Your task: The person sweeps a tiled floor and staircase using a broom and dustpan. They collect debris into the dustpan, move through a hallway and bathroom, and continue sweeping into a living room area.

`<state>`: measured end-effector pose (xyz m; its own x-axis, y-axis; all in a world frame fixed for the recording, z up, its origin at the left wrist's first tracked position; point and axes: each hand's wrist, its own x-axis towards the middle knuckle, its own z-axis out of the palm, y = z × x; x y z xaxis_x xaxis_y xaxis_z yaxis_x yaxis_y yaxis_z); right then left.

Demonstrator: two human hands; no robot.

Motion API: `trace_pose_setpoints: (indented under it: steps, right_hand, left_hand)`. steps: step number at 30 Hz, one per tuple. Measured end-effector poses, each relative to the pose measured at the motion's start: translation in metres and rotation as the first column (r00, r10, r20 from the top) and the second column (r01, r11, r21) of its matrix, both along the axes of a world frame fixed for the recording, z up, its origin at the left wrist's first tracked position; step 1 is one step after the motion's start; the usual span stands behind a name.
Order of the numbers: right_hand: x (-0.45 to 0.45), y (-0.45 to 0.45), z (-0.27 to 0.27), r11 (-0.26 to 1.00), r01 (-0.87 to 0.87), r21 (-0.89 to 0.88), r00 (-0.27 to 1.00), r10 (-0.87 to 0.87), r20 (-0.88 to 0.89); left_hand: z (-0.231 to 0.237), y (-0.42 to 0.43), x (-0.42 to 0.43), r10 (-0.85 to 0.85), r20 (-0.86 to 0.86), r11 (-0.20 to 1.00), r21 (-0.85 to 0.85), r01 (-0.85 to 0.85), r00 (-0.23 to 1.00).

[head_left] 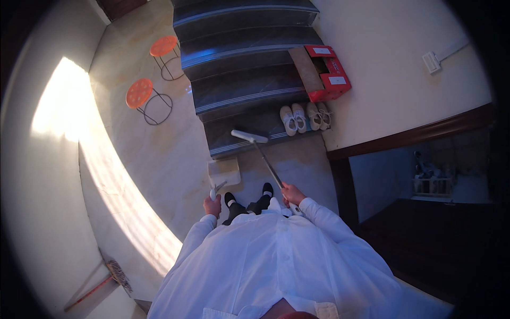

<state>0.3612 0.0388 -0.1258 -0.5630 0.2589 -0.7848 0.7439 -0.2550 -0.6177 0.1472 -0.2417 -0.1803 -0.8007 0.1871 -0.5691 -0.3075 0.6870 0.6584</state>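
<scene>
My right hand (293, 195) grips the handle of a broom (250, 136), whose long white head lies at the edge of the lowest dark stair. My left hand (212, 205) is closed around the handle of a white long-handled dustpan (224, 170), which stands on the floor just below the stairs, left of the broom. Its pan looks pale inside; whether it holds anything cannot be told. My feet, in dark shoes, are on the floor between the two tools.
Dark stairs (243, 79) rise ahead. Two pairs of shoes (293, 119) and a red cardboard box (334, 75) stand at their right side. Two orange stools (139, 93) are at the left. A mop (118, 275) leans by the lower-left wall. A dark doorway opens at right.
</scene>
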Motion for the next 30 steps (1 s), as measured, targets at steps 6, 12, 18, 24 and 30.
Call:
trace_pose_setpoints:
  steps: [6,12,18,24,30]
  right_hand:
    - [0.004,-0.014,0.025,0.985,-0.153,-0.084,0.987,0.147,-0.069]
    - [0.029,-0.012,0.048,0.933,-0.103,-0.344,0.99,0.062,-0.129]
    - [0.076,-0.011,0.055,0.896,0.347,-0.277,0.938,-0.336,0.09]
    - [0.041,0.02,0.015,0.91,0.376,-0.174,0.926,-0.372,0.056]
    - [0.007,-0.003,0.007,0.96,0.261,-0.097,0.963,-0.252,0.094]
  left_hand:
    - [0.001,-0.001,0.003,0.003,0.023,0.998,0.062,-0.004,1.0]
    - [-0.003,-0.005,-0.002,-0.008,0.008,0.999,0.046,0.008,1.0]
    - [-0.001,-0.008,0.003,0.015,0.045,0.999,0.041,-0.016,0.999]
    - [-0.009,-0.008,0.0,-0.012,0.031,0.999,0.046,0.011,0.999]
    - [-0.02,-0.007,-0.003,-0.015,0.046,0.997,0.073,0.011,0.999]
